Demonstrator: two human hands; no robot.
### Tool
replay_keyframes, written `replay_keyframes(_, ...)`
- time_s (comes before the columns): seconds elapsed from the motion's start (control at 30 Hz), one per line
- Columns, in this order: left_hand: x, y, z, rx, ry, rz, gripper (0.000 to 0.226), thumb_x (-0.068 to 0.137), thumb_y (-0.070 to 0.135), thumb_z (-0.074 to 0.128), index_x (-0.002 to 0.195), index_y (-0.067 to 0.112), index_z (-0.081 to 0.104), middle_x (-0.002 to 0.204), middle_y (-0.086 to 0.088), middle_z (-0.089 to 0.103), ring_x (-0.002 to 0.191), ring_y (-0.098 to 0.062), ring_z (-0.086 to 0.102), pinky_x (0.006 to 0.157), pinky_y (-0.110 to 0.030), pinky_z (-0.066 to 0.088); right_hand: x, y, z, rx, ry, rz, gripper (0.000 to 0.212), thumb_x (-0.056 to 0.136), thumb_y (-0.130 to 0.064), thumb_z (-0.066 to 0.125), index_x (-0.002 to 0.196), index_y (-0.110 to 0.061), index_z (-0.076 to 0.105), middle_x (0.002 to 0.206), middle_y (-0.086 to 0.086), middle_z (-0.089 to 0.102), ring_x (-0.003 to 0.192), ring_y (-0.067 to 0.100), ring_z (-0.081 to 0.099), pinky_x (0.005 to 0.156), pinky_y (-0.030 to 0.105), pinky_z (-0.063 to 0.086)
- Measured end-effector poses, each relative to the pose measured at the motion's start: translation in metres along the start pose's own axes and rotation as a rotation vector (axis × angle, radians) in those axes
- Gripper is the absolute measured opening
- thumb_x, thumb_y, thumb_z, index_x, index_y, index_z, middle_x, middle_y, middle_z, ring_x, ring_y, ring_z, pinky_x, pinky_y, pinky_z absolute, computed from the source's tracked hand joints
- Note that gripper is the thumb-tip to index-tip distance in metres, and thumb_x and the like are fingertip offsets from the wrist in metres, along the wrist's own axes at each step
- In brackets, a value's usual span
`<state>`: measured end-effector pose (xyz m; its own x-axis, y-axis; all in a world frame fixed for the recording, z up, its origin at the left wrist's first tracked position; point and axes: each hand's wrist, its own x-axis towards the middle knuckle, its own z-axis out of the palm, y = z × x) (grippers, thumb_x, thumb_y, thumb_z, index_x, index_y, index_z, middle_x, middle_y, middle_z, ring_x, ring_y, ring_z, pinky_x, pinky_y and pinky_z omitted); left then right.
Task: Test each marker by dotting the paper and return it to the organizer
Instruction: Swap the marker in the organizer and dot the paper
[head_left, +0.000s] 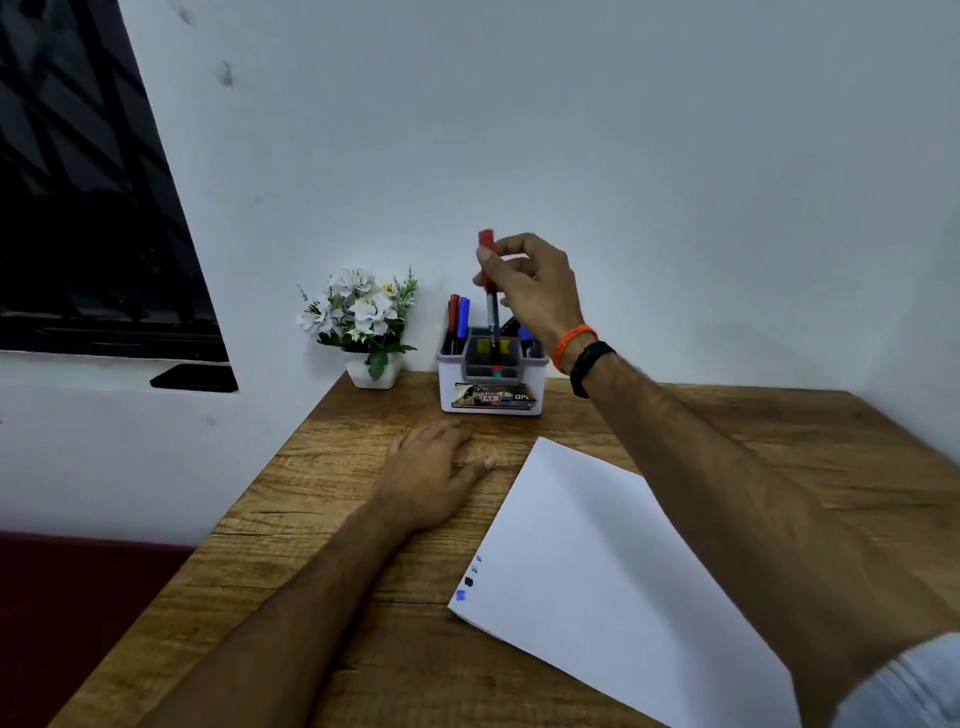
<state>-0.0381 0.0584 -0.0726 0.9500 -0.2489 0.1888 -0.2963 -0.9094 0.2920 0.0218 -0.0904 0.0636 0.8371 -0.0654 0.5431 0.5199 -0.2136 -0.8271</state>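
A white and grey organizer (491, 387) stands at the back of the wooden table and holds several markers, among them a red one and a blue one (459, 317) at its left. My right hand (535, 291) pinches a red-capped marker (488, 275) upright, its lower end inside the organizer's middle compartment. A white sheet of paper (597, 566) lies in front, with a few small blue and dark dots (467, 582) near its left edge. My left hand (431, 478) rests flat on the table, left of the paper.
A small white pot of white artificial flowers (363, 322) stands left of the organizer, against the wall. The wooden table (311, 545) ends at a left edge, with a dark window beyond and dark red flooring below.
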Motion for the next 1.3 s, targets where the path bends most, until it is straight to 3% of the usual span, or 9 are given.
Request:
replay_keyframes(0.13,-0.001,0.001,-0.002,-0.011,-0.008,0.008,0.062,0.095,0.060,0.039,0.143,0.022,0.044,0.155,0.001,0.036,0.142,-0.017,0.030,0.117,-0.042,0.021,-0.038,0.003,-0.019,-0.010,-0.156,0.090,0.018,0.093,-0.028,0.067,0.098,-0.011,0.068,0.075,0.004,0.071,0.053,0.015,0.065,0.048,0.025,0.049)
replay_keyframes(0.23,-0.001,0.001,-0.002,-0.014,0.005,0.016,0.061,0.095,0.059,0.040,0.142,0.021,0.047,0.153,-0.001,0.039,0.140,-0.018,0.033,0.116,-0.041,0.023,-0.070,0.014,-0.031,-0.066,-0.223,0.122,0.019,0.090,-0.027,0.071,0.096,-0.010,0.071,0.073,0.002,0.069,0.046,0.011,0.060,0.044,0.020,0.045)
replay_keyframes(0.4,-0.003,0.000,-0.002,-0.085,0.027,0.021,0.057,0.094,0.056,0.045,0.136,0.018,0.052,0.141,-0.002,0.053,0.131,-0.020,0.046,0.110,-0.045,0.035,-0.112,0.038,-0.050,-0.156,-0.279,0.178,0.019,0.088,-0.030,0.071,0.093,-0.011,0.072,0.074,0.002,0.073,0.049,0.014,0.063,0.043,0.023,0.045)
replay_keyframes(0.53,-0.009,0.005,-0.017,-0.472,0.135,0.039,0.047,0.087,0.032,0.070,0.131,0.025,0.058,0.132,0.003,0.061,0.122,-0.013,0.055,0.105,-0.043,0.045,-0.124,0.044,-0.053,-0.170,-0.320,0.239,0.025,0.085,-0.028,0.075,0.092,-0.006,0.070,0.075,0.007,0.075,0.048,0.011,0.064,0.041,0.021,0.044)
replay_keyframes(0.63,-0.015,0.010,-0.028,-0.625,0.184,0.182,0.047,0.074,0.019,0.083,0.117,0.026,0.067,0.112,0.010,0.070,0.102,-0.006,0.066,0.092,-0.039,0.055,-0.125,0.042,-0.054,-0.165,-0.350,0.255,0.026,0.083,-0.026,0.077,0.091,-0.003,0.068,0.072,0.006,0.075,0.048,0.013,0.066,0.040,0.021,0.045)
replay_keyframes(0.83,-0.022,0.021,-0.030,-0.505,0.311,0.360,0.028,0.074,0.023,0.083,0.101,0.023,0.076,0.094,0.008,0.072,0.080,-0.010,0.067,0.068,-0.030,0.057,-0.125,0.039,-0.057,-0.126,-0.437,0.267,0.028,0.082,-0.025,0.077,0.090,-0.001,0.066,0.076,0.011,0.076,0.053,0.015,0.069,0.043,0.021,0.046)
replay_keyframes(1.0,-0.022,0.021,-0.032,-0.421,0.346,0.300,0.011,0.086,0.020,0.072,0.096,0.022,0.076,0.080,0.013,0.068,0.072,-0.003,0.062,0.061,-0.020,0.048,-0.118,0.035,-0.070,-0.224,-0.559,0.268,0.028,0.079,-0.024,0.081,0.096,-0.005,0.070,0.076,0.005,0.077,0.061,0.016,0.072,0.049,0.023,0.052)
replay_keyframes(1.13,-0.021,0.016,-0.034,-0.483,0.305,0.170,0.007,0.090,0.022,0.067,0.091,0.020,0.073,0.074,0.006,0.068,0.071,-0.015,0.064,0.064,-0.029,0.054,-0.113,0.037,-0.085,-0.175,-0.454,0.241,0.024,0.078,-0.026,0.082,0.094,-0.009,0.075,0.078,0.004,0.077,0.058,0.012,0.068,0.049,0.022,0.049)
replay_keyframes(1.3,-0.020,0.019,-0.029,-0.666,0.133,0.155,0.007,0.091,0.027,0.064,0.088,0.022,0.069,0.080,0.001,0.072,0.073,-0.013,0.069,0.071,-0.033,0.057,-0.116,0.042,-0.083,0.179,-0.283,0.357,0.022,0.080,-0.031,0.078,0.090,-0.012,0.074,0.080,0.009,0.074,0.056,0.011,0.057,0.050,0.020,0.042)
